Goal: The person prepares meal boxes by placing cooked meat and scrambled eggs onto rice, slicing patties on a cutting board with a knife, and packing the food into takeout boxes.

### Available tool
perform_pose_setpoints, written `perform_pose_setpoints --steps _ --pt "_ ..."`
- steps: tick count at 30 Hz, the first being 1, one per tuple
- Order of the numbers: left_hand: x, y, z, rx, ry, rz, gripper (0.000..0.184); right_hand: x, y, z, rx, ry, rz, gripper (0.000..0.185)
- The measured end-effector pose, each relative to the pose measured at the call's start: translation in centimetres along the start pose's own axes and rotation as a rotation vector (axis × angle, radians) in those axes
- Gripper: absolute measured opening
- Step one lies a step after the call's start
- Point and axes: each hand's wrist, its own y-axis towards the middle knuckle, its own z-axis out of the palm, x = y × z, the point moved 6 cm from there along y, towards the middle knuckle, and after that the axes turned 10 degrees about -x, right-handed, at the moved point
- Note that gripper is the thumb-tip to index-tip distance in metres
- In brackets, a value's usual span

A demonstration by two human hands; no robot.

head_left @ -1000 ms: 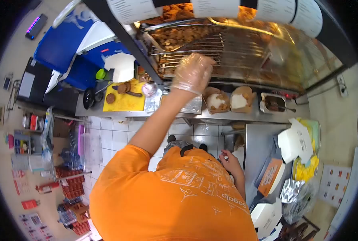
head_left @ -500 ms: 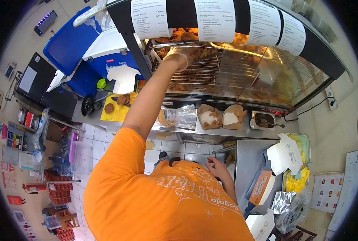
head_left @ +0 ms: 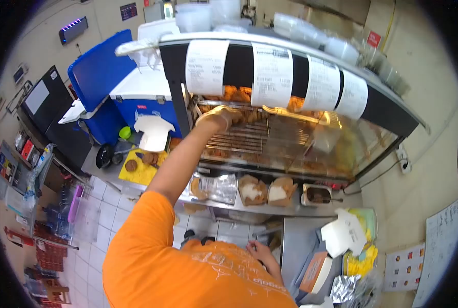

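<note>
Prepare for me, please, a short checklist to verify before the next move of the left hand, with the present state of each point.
1. Left hand gloved: ok, in a transparent glove.
2. Left hand inside the food display cabinet: ok, it reaches in through the front.
3. Left hand's grip: cannot tell, its fingers are unclear.
4. Paper slips clear of left hand: ok, they hang above it.
5. Right hand gloved: not ok, it looks bare.
6. Two brown paper boxes open on the counter: ok, white food shows inside both.
</note>
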Motion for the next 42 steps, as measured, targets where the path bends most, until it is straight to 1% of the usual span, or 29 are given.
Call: perform_pose_setpoints --steps 2,3,5,6,8,9,11,13,15,17,18,20,22,25,26,27,28,30,32,35,36,39,40,42 --pt "2.7 2.9 3.6 -0.042 0.014 -0.004 0.037 0.7 0.1 -0.2 0.086 0.0 0.056 0.055" --pt "2.0 1.9 2.8 0.031 0.034 -0.085 0.037 0.3 0.3 0.2 0.094 0.004 0.049 0.056" --pt "3.5 2.8 4.7 -0.016 0.024 -0.071 0.037 -0.7 0.9 0.7 0.116 0.008 0.04 0.057" --pt "4.0 2.5 5.2 -0.042 0.017 -0.065 0.037 1.2 0.3 -0.4 0.106 0.033 0.068 0.058" --pt "2.3 0.4 2.7 -0.125 0.006 -0.035 0.038 1.4 0.4 -0.4 0.131 0.04 0.064 0.058" --pt "2.1 0.5 2.7 -0.143 0.05 -0.028 0.039 1.4 0.6 -0.3 0.143 0.045 0.061 0.058" --pt "2.2 0.5 3.2 -0.171 0.136 -0.024 0.049 1.3 0.6 -0.1 0.149 0.003 0.05 0.058" --pt "1.8 -0.5 2.4 -0.217 -0.023 -0.106 0.046 1.1 1.2 0.0 0.156 -0.026 0.036 0.058" --pt "0.8 -2.0 1.6 -0.286 0.064 -0.017 0.045 0.4 1.1 0.3 0.169 -0.036 0.036 0.058" --pt "2.1 -1.0 3.7 -0.32 -0.012 -0.068 0.046 0.7 0.4 0.1 0.185 0.005 0.096 0.058" --pt "2.1 -1.0 3.5 -0.353 -0.07 -0.081 0.047 1.1 0.5 -0.1 0.187 0.029 0.122 0.058" --pt "1.9 -1.9 3.7 -0.408 -0.059 -0.036 0.042 1.5 0.6 -0.5 0.184 -0.02 0.1 0.058" --pt "3.0 -1.5 4.1 -0.45 -0.377 -0.196 0.039 2.2 0.5 -0.9 0.183 -0.042 0.08 0.058" --pt "3.2 -0.9 4.2 -0.577 -0.126 -0.086 0.034 2.5 0.2 -1.0 0.169 -0.013 0.058 0.058" --pt "2.8 -1.0 4.3 -0.585 0.004 -0.048 0.034 1.8 0.4 -0.7 0.161 0.005 0.051 0.058" --pt "1.3 -1.9 2.8 -0.594 0.134 -0.007 0.033 1.4 0.5 -0.5 0.152 0.023 0.042 0.057" --pt "0.7 -2.7 1.9 -0.713 0.117 0.067 0.032 2.1 0.6 -0.9 0.144 -0.004 0.042 0.056" --pt "1.6 -2.5 2.3 -0.651 -0.059 -0.098 0.03 2.8 0.2 -1.4 0.139 -0.057 0.055 0.055" --pt "0.4 -3.6 1.4 -0.703 0.064 0.001 0.029 1.6 0.4 -0.5 0.124 -0.028 0.025 0.054" --pt "1.2 -4.1 2.4 -0.843 0.063 0.019 0.031 0.6 1.1 0.1 0.089 -0.005 -0.03 0.054" --pt "1.5 -4.2 2.7 -0.914 0.001 0.092 0.034 0.4 0.7 0.4 0.084 0.002 -0.041 0.055" --pt "-0.2 -6.0 0.4 -0.772 -0.097 -0.089 0.033 0.6 0.1 0.3 0.1 0.061 0.03 0.055" --pt "-0.3 -6.4 0.5 -0.86 -0.012 0.041 0.027 -0.4 0.3 0.9 0.121 0.064 0.056 0.056" --pt "0.5 -6.6 0.7 -0.958 -0.406 0.152 0.031 -1.9 0.8 1.3 0.123 0.074 0.072 0.056"
